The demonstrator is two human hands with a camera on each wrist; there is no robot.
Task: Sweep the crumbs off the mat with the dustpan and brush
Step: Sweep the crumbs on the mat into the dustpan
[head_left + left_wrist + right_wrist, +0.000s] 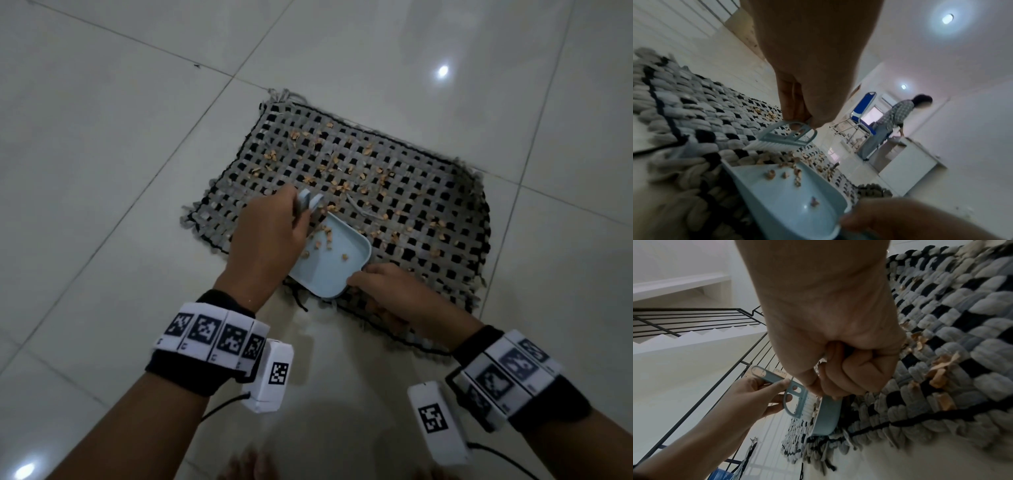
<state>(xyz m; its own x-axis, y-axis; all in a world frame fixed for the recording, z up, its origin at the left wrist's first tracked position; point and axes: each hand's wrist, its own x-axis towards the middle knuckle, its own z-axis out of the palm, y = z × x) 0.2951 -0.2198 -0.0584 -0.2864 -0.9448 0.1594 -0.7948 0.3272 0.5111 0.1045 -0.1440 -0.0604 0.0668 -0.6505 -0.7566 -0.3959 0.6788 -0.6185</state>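
Observation:
A grey and black woven mat (428, 192) lies on the tiled floor, strewn with tan crumbs (342, 164). On its near left part rests a light blue dustpan (329, 263) with a few crumbs inside. My right hand (380, 291) grips the dustpan's near end, fingers curled (857, 369). My left hand (270, 233) holds the small blue brush (308, 202) by its handle; the white bristles (774, 144) sit at the pan's open lip (760, 165), beside a heap of crumbs. In the right wrist view the brush (797, 395) stands against the dustpan (826, 417).
Pale glossy floor tiles (102, 171) surround the mat. The left wrist view shows a blue folding chair (863, 113), a person in a checked shirt (898, 116) and a white cabinet (908, 162) farther off. A black stair railing (694, 324) rises at the left.

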